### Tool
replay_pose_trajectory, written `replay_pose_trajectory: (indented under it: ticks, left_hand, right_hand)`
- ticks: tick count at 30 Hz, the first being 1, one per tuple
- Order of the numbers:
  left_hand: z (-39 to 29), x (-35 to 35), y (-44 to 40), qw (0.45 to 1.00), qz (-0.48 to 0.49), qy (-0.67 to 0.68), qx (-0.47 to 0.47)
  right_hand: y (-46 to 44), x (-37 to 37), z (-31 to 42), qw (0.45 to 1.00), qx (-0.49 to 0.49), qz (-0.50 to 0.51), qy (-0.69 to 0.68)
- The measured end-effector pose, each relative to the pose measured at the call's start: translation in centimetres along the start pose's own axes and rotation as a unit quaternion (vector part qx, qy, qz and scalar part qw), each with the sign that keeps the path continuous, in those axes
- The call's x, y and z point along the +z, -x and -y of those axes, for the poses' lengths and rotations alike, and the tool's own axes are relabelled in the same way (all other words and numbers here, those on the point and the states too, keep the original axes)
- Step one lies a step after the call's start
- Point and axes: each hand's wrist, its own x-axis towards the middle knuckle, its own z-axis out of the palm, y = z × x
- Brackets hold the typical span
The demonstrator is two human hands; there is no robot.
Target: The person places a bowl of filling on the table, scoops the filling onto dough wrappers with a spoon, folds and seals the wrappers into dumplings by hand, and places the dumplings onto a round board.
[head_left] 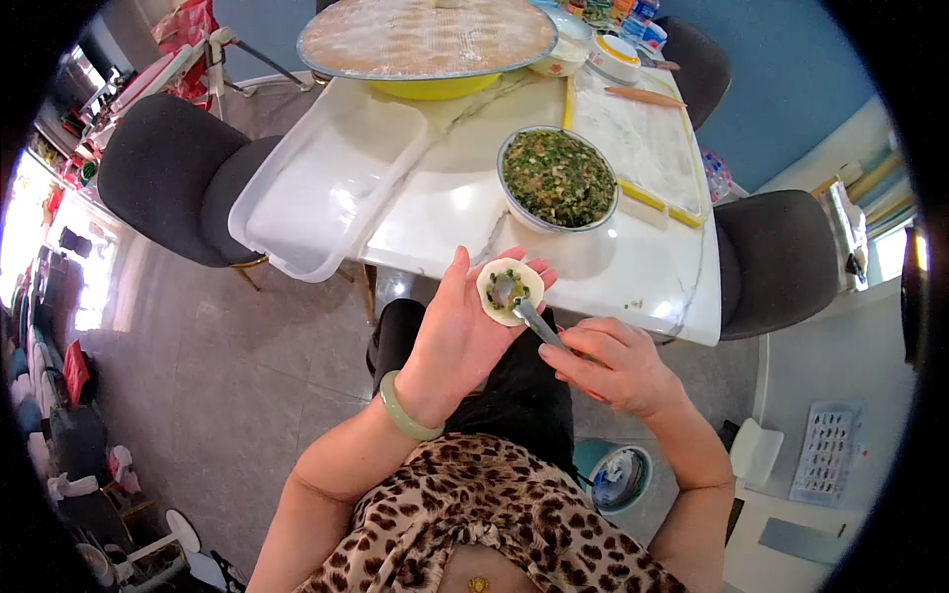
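A round white dumpling wrapper (488, 299) lies flat on the palm of my left hand (447, 331), whose fingers are stretched out beneath it. Bits of green filling sit on the wrapper. My right hand (625, 368) is closed around the handle of a metal spoon (540, 325), and the spoon's bowl touches the filling in the wrapper's middle. Just beyond my hands, near the table's edge, stands a white bowl (534, 219) heaped with chopped green filling (559, 176).
A clear plastic bin (297, 212) juts over the left edge of the white table (450, 242). Behind it, a floured round tray (425, 40) rests on a yellow basin (435, 89). A rolling pin (645, 96) lies on a floured board (643, 148). Dark chairs (168, 168) flank the table.
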Motion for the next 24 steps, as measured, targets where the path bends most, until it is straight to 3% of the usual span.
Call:
replay_pose_trajectory:
  ticks: [3, 6, 8, 9, 10, 12, 14, 16, 24]
  left_hand:
    - [0.2, -0.1, -0.3, 1.0, -0.003, 0.016, -0.002]
    - [0.6, -0.3, -0.6, 1.0, -0.001, 0.031, -0.006]
    - [0.9, -0.2, -0.7, 0.999, 0.006, 0.033, -0.008]
    - [1.0, 0.0, -0.6, 0.999, 0.004, 0.039, -0.004]
    - [1.1, 0.1, -0.6, 0.999, 0.002, 0.045, 0.001]
    - [1.1, 0.2, -0.6, 0.998, 0.005, 0.06, 0.01]
    - [1.1, 0.2, -0.5, 0.997, 0.008, 0.077, 0.02]
    - [1.0, 0.2, -0.4, 0.997, 0.016, 0.072, 0.023]
    - [1.0, -0.2, -0.5, 0.998, -0.016, 0.064, 0.021]
  right_hand:
    - [0.1, -1.0, -0.5, 0.999, -0.01, 0.031, 0.0]
    - [-0.1, -1.3, -0.8, 0.996, 0.034, -0.028, -0.082]
    - [-0.2, -0.6, -0.7, 0.928, 0.197, -0.142, -0.284]
    - [-0.5, -0.2, 0.3, 0.862, 0.28, -0.179, -0.382]
    - [-0.6, 0.6, 0.9, 0.861, 0.28, -0.18, -0.384]
    - [-0.6, 2.5, 1.7, 0.734, 0.38, -0.262, -0.499]
    - [-0.7, 3.6, 2.1, 0.714, 0.398, -0.279, -0.503]
    - [-0.8, 4.1, 2.2, 0.66, 0.441, -0.303, -0.527]
    - [-0.5, 3.3, 2.1, 0.635, 0.484, -0.313, -0.514]
